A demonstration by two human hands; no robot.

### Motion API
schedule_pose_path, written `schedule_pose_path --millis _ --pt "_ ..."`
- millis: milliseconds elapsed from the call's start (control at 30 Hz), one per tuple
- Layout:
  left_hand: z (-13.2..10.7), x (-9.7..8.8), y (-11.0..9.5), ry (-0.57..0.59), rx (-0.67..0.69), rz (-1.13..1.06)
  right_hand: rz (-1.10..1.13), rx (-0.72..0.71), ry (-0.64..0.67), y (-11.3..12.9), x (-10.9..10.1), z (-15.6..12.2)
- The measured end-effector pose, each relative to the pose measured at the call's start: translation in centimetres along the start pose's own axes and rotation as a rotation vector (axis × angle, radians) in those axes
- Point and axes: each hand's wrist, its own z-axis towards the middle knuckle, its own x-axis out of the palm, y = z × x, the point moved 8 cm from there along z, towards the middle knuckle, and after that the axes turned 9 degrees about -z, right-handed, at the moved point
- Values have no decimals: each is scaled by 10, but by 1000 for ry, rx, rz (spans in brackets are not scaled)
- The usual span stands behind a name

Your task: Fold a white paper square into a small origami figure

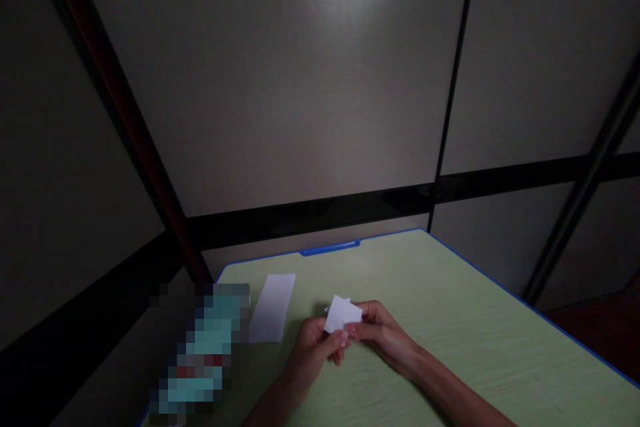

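Both hands meet over the light green table (pixel 450 293), holding a small folded piece of white paper (pixel 343 313). My left hand (pixel 316 345) pinches its lower left side, with the thumb on top and the fingers curled underneath. My right hand (pixel 379 328) grips the lower right edge between thumb and fingers. A pointed white corner sticks out behind the upper edge of the folded paper. To the left of my hands, a white rectangular strip of paper (pixel 273 307) lies flat on the table.
A blurred-out teal item (pixel 210 340) is at the table's left edge. Blue trim runs round the tabletop, with a blue recessed strip (pixel 330 249) at the far edge. Behind the table stand grey panels (pixel 320 93) with a black band.
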Motion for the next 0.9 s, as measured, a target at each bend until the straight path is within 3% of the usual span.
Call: schedule_pose_path --millis 133,433,633,900 --pt "1 1 2 18 -8 -13 -55 -3 -99 1 -7 0" --pt "4 3 6 68 -9 49 -61 20 -26 -2 -4 -1" --pt "2 4 2 66 6 67 -36 29 -60 -3 -7 -1" --pt "5 -12 -2 -46 103 88 72 38 -126 -1 -10 3"
